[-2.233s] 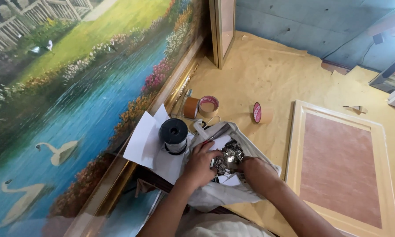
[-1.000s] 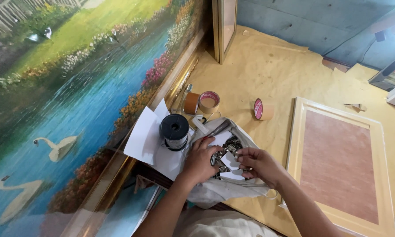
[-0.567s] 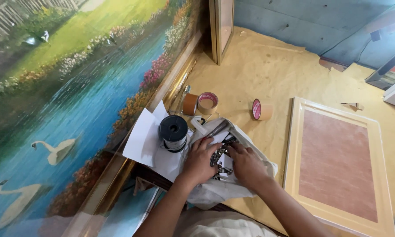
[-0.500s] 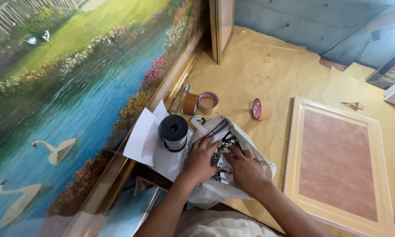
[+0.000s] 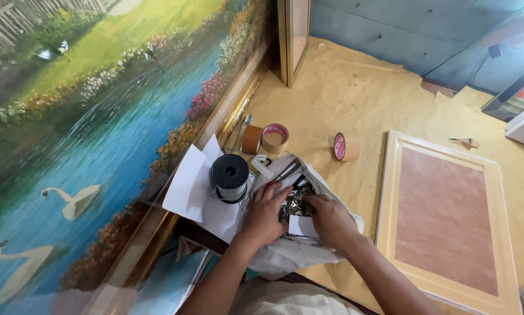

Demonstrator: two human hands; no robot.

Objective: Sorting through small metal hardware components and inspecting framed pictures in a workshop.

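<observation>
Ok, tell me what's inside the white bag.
Inside the white bag lies a heap of small shiny metal pieces. Left hand and right hand cover the rest; deeper contents stay hidden.

My left hand [image 5: 266,213] and right hand [image 5: 331,219] are covering most of the small metal pieces [image 5: 294,201] in the white bag [image 5: 285,256], and those pieces are too small to tell apart. My fingers [image 5: 308,200] are hiding their tips among them. The left edge is cutting off the landscape painting [image 5: 99,116]; the near edge is cropping the framed panel [image 5: 448,216].
</observation>
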